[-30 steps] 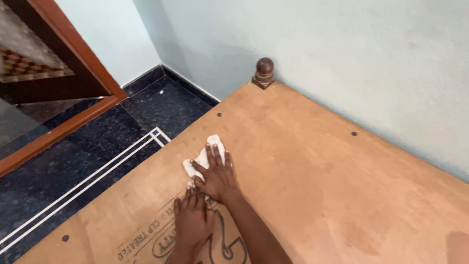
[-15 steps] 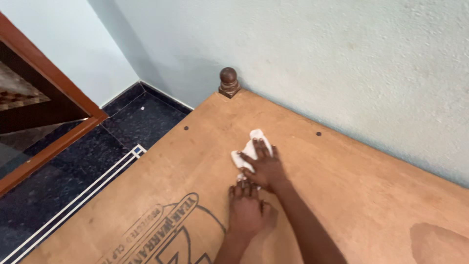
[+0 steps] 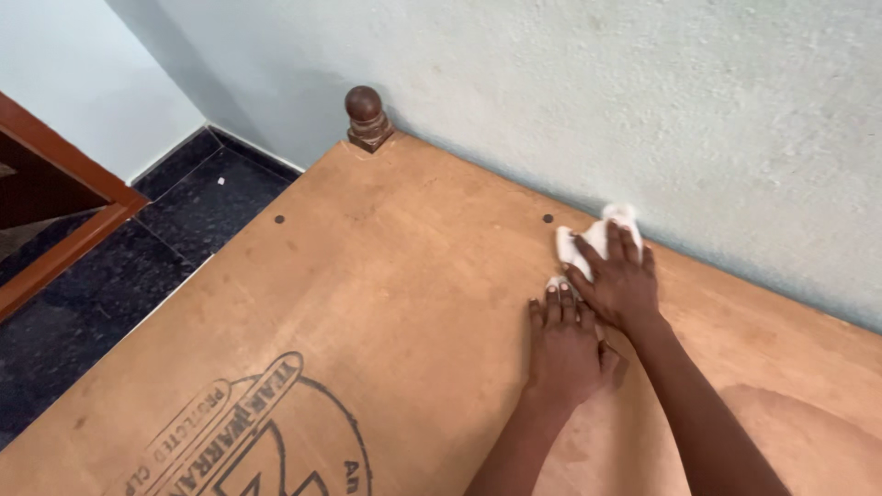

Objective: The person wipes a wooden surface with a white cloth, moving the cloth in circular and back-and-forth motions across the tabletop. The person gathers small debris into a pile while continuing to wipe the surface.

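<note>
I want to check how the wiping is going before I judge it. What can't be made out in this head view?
- Most of the white cloth: covered by the right hand, so its size and soiling stay unknown.
- The board under both hands, including the left hand: hidden.
- The round printed stamp: cut off by the bottom edge.
- The wooden door frame: cut off by the left edge.

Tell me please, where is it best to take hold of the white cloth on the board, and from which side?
The white cloth lies crumpled on the plywood board close to the wall, under the right hand. Its bunched upper folds stick out past the fingers, so probably pinch those from above, coming from the open board side; the wall blocks the far side. The left hand lies flat beside it.
</note>
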